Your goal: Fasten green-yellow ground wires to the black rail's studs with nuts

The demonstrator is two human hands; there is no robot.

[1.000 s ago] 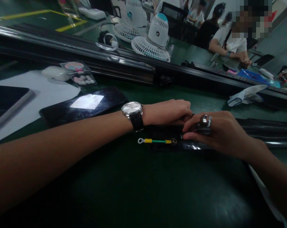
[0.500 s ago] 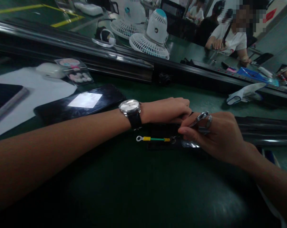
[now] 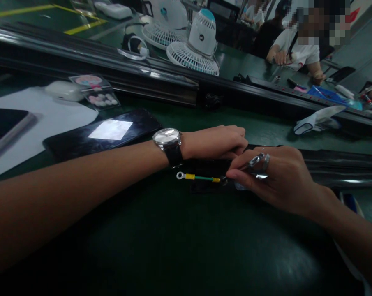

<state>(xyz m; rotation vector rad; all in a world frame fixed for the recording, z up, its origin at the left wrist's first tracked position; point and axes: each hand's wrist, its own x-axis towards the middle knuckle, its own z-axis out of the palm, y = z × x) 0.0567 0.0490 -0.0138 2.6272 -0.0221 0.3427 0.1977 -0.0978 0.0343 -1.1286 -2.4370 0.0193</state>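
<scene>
A short green wire (image 3: 203, 178) with yellow sleeves and a ring terminal at its left end sticks out over the dark green table. Its right end lies against a black bar (image 3: 201, 189), by a small dark round piece. My right hand (image 3: 275, 176) is closed there, thumb and forefinger pinched just right of the wire's end. Shiny metal (image 3: 255, 161) with a loop shows along its fingers; its kind is unclear. My left hand (image 3: 218, 142), below a wristwatch (image 3: 167, 137), has curled fingers over the black bar, touching or nearly touching my right fingertips. What it grips is hidden.
A dark phone-like slab (image 3: 136, 123) and white paper (image 3: 28, 115) lie left. Beyond are a clear packet (image 3: 101, 96), a long black rail (image 3: 250, 90) and white fans (image 3: 201, 37). A glove (image 3: 318, 119) lies right; a person (image 3: 296, 49) sits across the table.
My right hand has shifted slightly left, its fingertips nearer the wire's end. The ring terminal has tipped up a little. My left hand stays in nearly the same place.
</scene>
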